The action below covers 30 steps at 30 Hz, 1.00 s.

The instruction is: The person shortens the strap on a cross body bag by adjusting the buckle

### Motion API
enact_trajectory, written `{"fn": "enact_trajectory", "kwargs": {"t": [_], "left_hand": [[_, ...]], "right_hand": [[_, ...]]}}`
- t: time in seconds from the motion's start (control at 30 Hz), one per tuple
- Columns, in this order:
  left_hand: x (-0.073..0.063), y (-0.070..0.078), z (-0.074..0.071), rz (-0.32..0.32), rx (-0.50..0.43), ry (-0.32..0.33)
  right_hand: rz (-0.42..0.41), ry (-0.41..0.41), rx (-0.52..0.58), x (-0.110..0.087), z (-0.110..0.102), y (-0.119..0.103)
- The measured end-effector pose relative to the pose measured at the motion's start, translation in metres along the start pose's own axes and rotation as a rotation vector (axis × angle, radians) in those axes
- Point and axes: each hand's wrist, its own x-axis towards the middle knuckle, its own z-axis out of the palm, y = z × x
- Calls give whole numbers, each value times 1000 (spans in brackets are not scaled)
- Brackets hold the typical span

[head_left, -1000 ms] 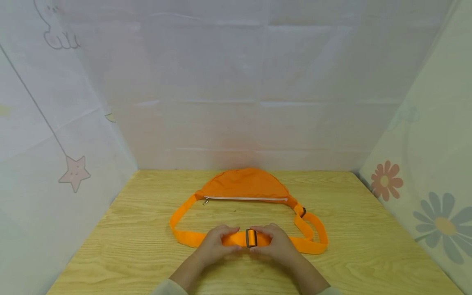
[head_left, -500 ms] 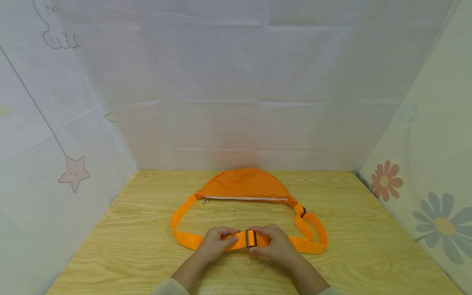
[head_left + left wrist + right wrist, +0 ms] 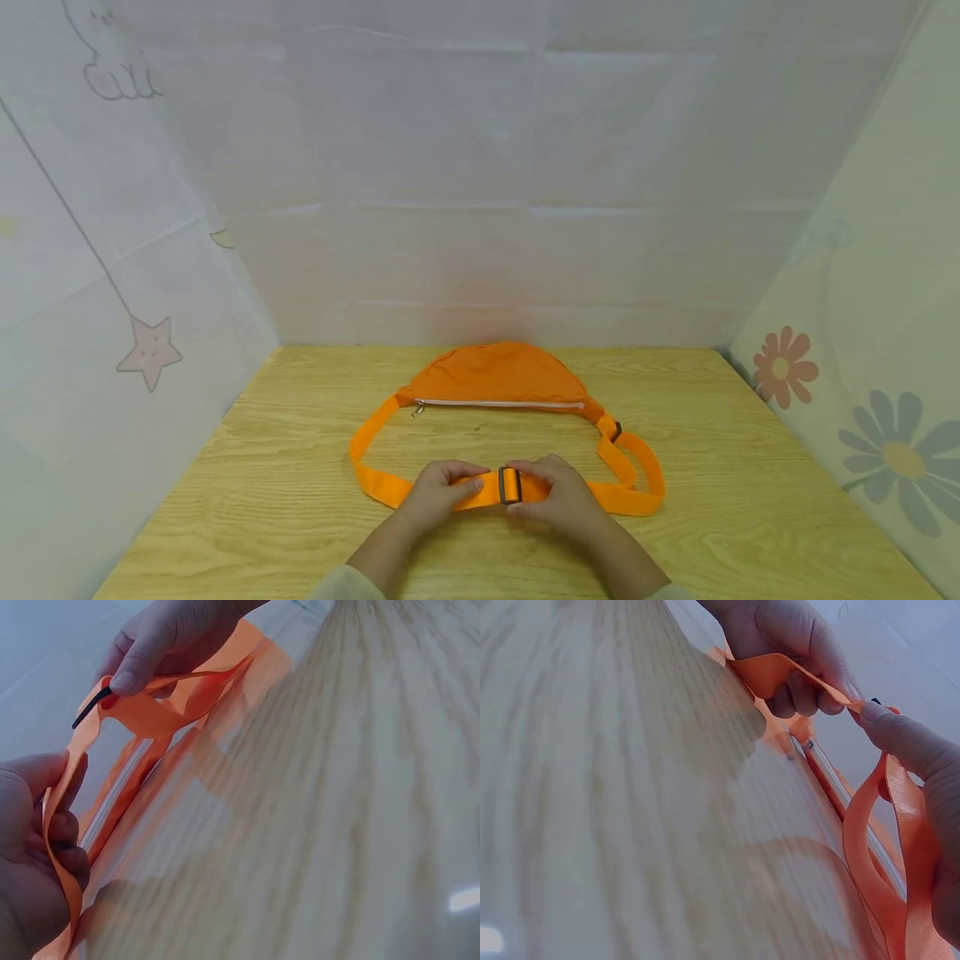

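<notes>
An orange waist bag (image 3: pixel 495 375) lies at the back of the table, its pale zipper (image 3: pixel 498 405) facing forward and its orange strap (image 3: pixel 378 485) looping toward the front. At the front of that loop, my left hand (image 3: pixel 435 497) pinches the strap between thumb and fingers, left of a dark slide buckle (image 3: pixel 510 485). Just right of this buckle, my right hand (image 3: pixel 562 498) pinches the strap with its thumb and fingertips at the buckle's edge. In the left wrist view, the gripped strap (image 3: pixel 67 817) stands raised above the table, with the buckle (image 3: pixel 91 706) edge-on.
The wooden table (image 3: pixel 262 500) has fabric walls behind and at both sides. A metal zipper pull (image 3: pixel 417 410) hangs at the bag's left end. At right, a second dark buckle (image 3: pixel 617 432) sits on the strap near a folded strap end (image 3: pixel 618 462).
My left hand has shifted its grip slightly left along the strap, away from the buckle, baring more webbing. The strap's left bend has drawn in slightly to the right. My right hand stays nearly still.
</notes>
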Motion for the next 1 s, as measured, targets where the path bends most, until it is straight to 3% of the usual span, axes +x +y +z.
{"fn": "enact_trajectory", "kwargs": {"t": [0.2, 0.37, 1.0], "left_hand": [[0, 1, -2, -54, -84, -24], [1, 2, -1, -78, -97, -28], [1, 5, 3, -67, -91, 5]], "right_hand": [[-7, -12, 18, 0, -1, 0], [5, -25, 39, -1, -2, -1], [-14, -38, 42, -1, 1, -2]]}}
